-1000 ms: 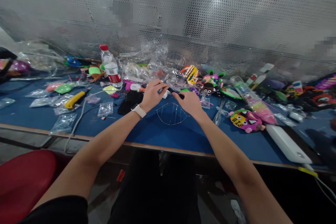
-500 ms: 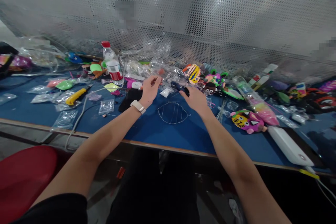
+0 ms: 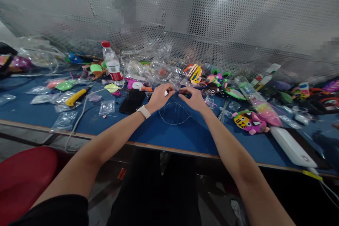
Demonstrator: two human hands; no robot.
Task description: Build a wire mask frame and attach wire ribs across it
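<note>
On the blue table in front of me lies a thin wire outline shaped like a leaf or fish, crossed by fine strands. Just beyond it my left hand is closed, with a small white packet showing between its fingers. My right hand faces it across a narrow gap, fingers and thumb curled toward each other. Whatever sits at its fingertips is too small to make out. Behind the right hand, a dark-handled tool lies partly hidden.
To the left are a black phone, a bottle, a yellow cutter and clear packets. On the right lie a colourful clay mask and a white power bank. A perforated metal screen stands behind.
My right hand has let go of the dark-handled tool. Both hands have come closer together, and the white packet that lay on the table is now in my left hand.
</note>
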